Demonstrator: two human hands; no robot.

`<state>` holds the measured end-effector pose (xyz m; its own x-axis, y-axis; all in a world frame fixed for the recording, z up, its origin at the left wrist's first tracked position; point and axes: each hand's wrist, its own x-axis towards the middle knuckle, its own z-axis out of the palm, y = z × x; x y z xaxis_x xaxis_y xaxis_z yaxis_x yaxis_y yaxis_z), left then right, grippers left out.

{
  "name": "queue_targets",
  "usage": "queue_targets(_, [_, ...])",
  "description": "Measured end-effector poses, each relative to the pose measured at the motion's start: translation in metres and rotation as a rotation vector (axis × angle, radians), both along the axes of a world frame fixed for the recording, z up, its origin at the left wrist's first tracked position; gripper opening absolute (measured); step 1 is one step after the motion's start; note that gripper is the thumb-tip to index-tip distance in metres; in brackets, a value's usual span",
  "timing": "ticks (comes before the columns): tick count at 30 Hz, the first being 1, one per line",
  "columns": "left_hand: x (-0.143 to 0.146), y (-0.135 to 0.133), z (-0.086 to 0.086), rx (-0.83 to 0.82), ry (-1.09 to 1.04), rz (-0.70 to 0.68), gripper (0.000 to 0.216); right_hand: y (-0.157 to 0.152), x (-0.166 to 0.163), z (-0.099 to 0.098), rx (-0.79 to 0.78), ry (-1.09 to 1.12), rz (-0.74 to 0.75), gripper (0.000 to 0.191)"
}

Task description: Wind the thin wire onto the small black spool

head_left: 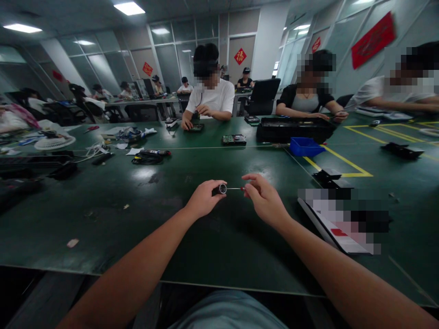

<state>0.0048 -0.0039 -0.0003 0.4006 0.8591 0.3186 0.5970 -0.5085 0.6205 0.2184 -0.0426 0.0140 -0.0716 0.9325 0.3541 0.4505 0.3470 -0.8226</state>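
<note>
Black cylinder sat in the left hand, its fingers curled over the top and the thumb beneath, its ringed end facing the wearer. The right hand pinched the red handle of a screwdriver between thumb and fingers, one finger stretched out above it. The thin shaft bridged the gap between the hands and reached the cylinder; whether it went in or only touched, I could not tell. Both things were above the table, near its middle.

Beyond them were one blue bin, one long black tray and one board lying apart from the hands. One white fan lay at the left, one partly blurred box beside the right forearm. Green covered the shiny table, with yellow tape at the right. Three people were close by across it, under ceiling lights
</note>
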Motion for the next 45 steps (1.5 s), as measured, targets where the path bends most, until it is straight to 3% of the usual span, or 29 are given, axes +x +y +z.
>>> queue_targets(4, [0.000, 0.001, 0.000, -0.005, 0.000, -0.016, 0.033, -0.001, -0.002, -0.001, -0.025, 0.051, -0.016, 0.024])
queue_targets(9, [0.000, 0.000, 0.000, 0.001, -0.004, -0.003, 0.035, 0.004, -0.003, -0.003, -0.032, 0.301, -0.034, 0.022])
queue_targets(16, [-0.001, -0.001, 0.003, 0.087, -0.056, -0.084, 0.038, 0.013, -0.004, -0.010, -0.149, 0.728, -0.053, 0.031])
queue_targets(20, [-0.004, 0.003, 0.003, 0.134, 0.030, -0.091, 0.037, 0.018, -0.003, -0.013, -0.257, 0.817, -0.055, 0.026])
queue_targets(23, [-0.005, 0.005, 0.003, 0.092, 0.098, -0.059, 0.037, 0.019, -0.001, -0.016, -0.246, 0.760, -0.106, 0.026])
queue_targets(28, [-0.003, 0.004, 0.002, 0.062, 0.120, -0.042, 0.035, 0.017, -0.002, -0.020, -0.079, 0.614, -0.164, 0.030])
queue_targets(35, [-0.003, 0.004, 0.000, 0.060, 0.152, -0.049, 0.038, 0.008, -0.003, -0.009, 0.058, 0.283, -0.182, 0.027])
queue_targets(45, [-0.002, 0.005, -0.005, 0.004, 0.237, -0.055, 0.040, 0.003, -0.004, -0.004, 0.128, -0.048, -0.179, 0.021])
